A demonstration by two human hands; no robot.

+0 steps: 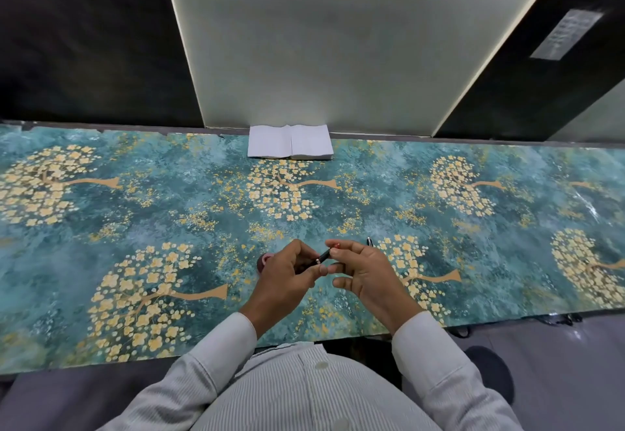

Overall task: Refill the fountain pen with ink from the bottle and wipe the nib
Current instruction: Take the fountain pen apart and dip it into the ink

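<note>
I see both hands over the near half of the table (101, 214), the left hand (287, 278) just beside the right hand (365, 278), the pen (324, 256) between them. A bottle (263, 262) sits just left of my left hand. A cap (370, 241) lies beyond my right. A tissue stack (290, 142) lies far ahead.

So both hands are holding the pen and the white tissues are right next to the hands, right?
Not quite. Both hands, left and right, do hold the pen, but the head view shows the white tissues far off, at the table's back edge against the wall.
</note>
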